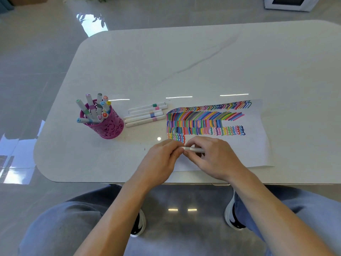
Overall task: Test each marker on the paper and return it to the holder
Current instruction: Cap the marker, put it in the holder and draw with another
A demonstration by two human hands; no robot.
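White plastic barrel is all I can see of the marker [193,149]. It is pinched between both sets of fingers, just above the lower left part of the paper [258,145]. My left fingers [174,147] curl round its left end. My right fingers [200,142] wrap the middle, thumb on the near side. Both sets are closed on it.

Its long axis runs straight from one hand to the other, near level with the worktop [184,61], and its right end pokes out a little past my right fingers. I cannot tell which end carries the nib, nor whether the cap is on or off, because my left fingers cover that end.

I judge this to be the capping or uncapping step. To do it well, my right fingers should grip the barrel firmly while the left ones move straight along the axis, without bending it or touching the nib.

Bare paper lies just under and to the right of my right fingers, after the short bottom row of squiggles. The pink holder [108,126] stands well to the left of my left fingers and a little beyond them. Five markers [145,114] lie between it and the paper.
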